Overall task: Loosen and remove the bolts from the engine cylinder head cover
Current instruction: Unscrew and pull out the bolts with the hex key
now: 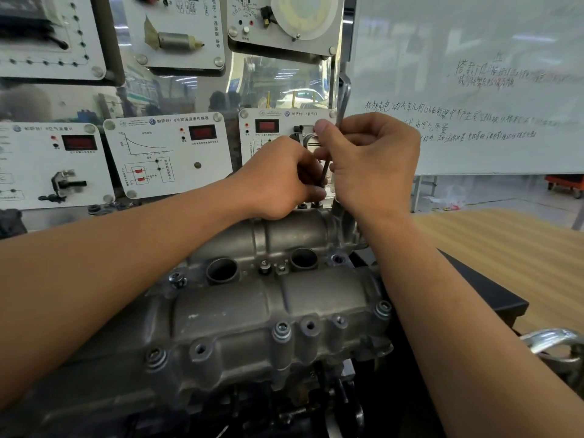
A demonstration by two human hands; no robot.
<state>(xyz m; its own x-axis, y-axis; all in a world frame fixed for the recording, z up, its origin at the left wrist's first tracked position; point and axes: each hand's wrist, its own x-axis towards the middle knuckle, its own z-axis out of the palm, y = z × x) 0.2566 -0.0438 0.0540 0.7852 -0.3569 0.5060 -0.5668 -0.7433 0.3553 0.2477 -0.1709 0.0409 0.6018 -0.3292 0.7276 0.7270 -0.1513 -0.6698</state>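
A grey cast cylinder head cover (240, 311) fills the lower middle of the view. Several bolts stand in it, such as one (282, 330) at the near edge and one (383, 309) to its right. At the cover's far edge a long metal L-shaped hex key (343, 99) stands upright. My right hand (373, 165) grips its shaft with thumb and fingers. My left hand (281, 178) pinches the key's lower end just above the cover. The bolt under the key tip is hidden by my fingers.
Training panels with displays and sensors (167, 153) hang behind the engine. A whiteboard (474, 90) stands at the right, above a wooden table (505, 248). A shiny metal part (556, 343) lies at the right edge. Two round open holes (221, 270) sit in the cover.
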